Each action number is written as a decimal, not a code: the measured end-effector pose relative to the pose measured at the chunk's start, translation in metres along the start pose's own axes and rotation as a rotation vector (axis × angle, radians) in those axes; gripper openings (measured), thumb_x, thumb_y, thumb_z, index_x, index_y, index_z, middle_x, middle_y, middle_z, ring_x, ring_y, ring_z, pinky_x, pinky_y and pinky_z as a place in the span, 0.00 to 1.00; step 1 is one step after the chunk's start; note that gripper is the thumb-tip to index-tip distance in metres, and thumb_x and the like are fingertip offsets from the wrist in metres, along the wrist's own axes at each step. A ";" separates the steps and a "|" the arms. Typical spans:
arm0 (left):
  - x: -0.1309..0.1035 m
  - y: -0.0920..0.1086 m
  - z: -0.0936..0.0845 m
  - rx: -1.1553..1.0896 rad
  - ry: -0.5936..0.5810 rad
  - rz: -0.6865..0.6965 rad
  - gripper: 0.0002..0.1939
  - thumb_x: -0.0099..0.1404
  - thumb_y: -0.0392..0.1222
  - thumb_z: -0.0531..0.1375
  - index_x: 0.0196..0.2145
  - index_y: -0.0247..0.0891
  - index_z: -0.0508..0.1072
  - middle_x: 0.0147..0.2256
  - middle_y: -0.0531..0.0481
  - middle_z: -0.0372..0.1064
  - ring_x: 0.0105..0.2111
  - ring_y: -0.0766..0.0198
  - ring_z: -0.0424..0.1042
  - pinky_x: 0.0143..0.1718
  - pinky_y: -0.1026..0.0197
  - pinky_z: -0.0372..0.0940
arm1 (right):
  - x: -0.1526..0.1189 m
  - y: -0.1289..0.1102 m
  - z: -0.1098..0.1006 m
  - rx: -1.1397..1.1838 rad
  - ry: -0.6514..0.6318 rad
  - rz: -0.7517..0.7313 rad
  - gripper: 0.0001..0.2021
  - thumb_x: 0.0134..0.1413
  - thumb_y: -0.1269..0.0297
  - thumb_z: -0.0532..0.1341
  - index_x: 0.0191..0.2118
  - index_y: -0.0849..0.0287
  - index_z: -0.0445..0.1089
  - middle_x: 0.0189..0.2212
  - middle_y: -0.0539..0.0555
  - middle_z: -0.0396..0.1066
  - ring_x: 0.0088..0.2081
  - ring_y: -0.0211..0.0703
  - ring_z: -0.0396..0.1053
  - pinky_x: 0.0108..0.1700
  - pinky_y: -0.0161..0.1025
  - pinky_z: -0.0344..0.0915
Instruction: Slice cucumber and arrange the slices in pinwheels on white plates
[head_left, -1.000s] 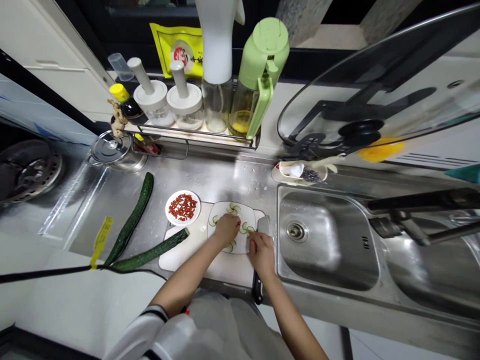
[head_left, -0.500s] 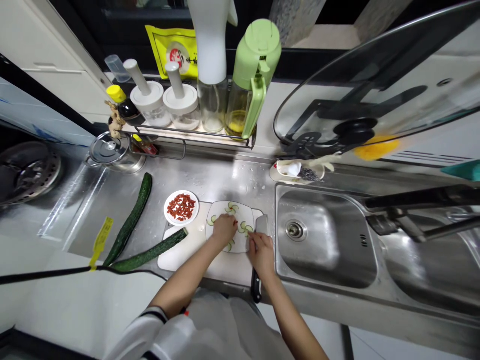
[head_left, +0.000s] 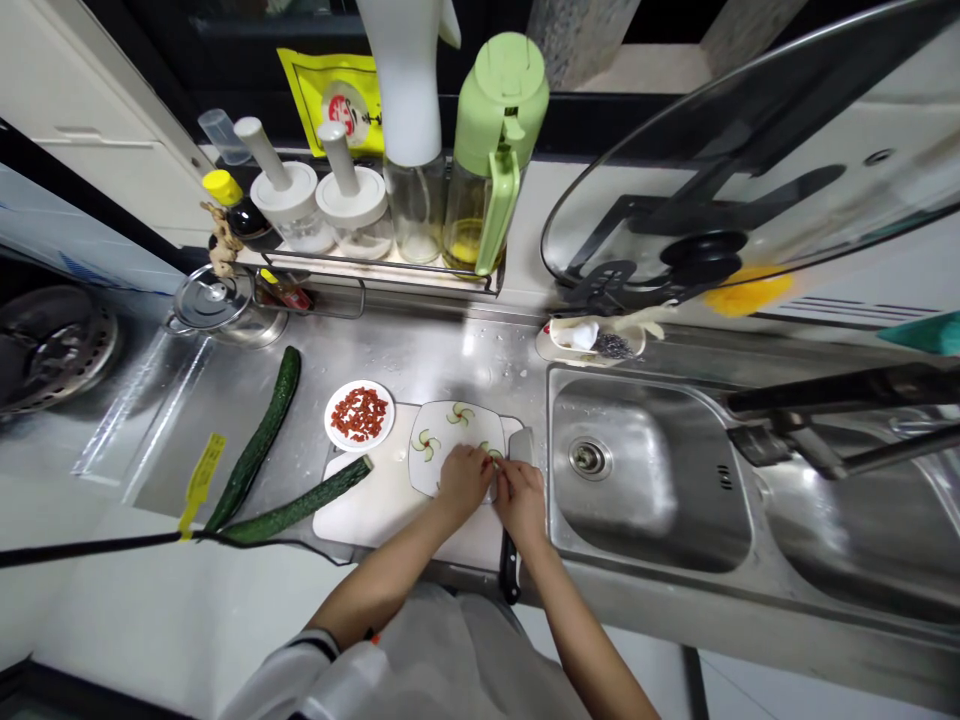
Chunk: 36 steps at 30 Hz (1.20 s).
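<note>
My left hand (head_left: 465, 478) is over a white squarish plate (head_left: 441, 420), its fingertips pinched round a small red goji berry at the plate's right side. Opposite it, my right hand (head_left: 522, 502) has thumb and finger pressed together, almost meeting the left; what lies between them is hidden. Thin green cucumber slices (head_left: 427, 445) form pinwheels on the plate, with reddish centres in the visible ones. The plate rests on a white cutting board (head_left: 397, 500). Left of it, a round white dish (head_left: 331, 431) holds many goji berries (head_left: 358, 414).
A kitchen knife (head_left: 510, 570) lies along the board's right edge, beside the sink (head_left: 637, 480). Two cucumbers (head_left: 259, 440) lie at left, one overlapping the board. Behind stands a rack (head_left: 420, 277) of jars and bottles. A glass lid (head_left: 630, 170) leans at upper right.
My left hand has moved right across the plate, up to my right hand, uncovering the left pinwheel, which now shows a reddish centre. My right hand has stayed nearly in place.
</note>
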<state>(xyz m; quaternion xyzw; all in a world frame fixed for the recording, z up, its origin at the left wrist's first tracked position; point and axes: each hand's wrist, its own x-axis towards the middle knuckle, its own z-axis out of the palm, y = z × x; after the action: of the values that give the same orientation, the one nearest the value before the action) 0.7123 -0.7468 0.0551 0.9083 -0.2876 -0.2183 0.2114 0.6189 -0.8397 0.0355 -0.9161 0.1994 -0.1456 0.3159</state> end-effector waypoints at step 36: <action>0.004 -0.015 0.000 -0.209 0.006 0.009 0.09 0.62 0.35 0.56 0.39 0.39 0.73 0.39 0.48 0.67 0.40 0.63 0.65 0.45 0.60 0.63 | 0.002 -0.002 0.006 0.008 0.001 -0.025 0.17 0.57 0.69 0.50 0.48 0.57 0.70 0.36 0.57 0.68 0.40 0.47 0.61 0.43 0.46 0.61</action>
<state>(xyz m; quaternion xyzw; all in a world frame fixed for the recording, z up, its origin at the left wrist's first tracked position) 0.7217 -0.7386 0.0462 0.8806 -0.2666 -0.2436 0.3067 0.6238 -0.8363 0.0322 -0.9171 0.1876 -0.1509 0.3177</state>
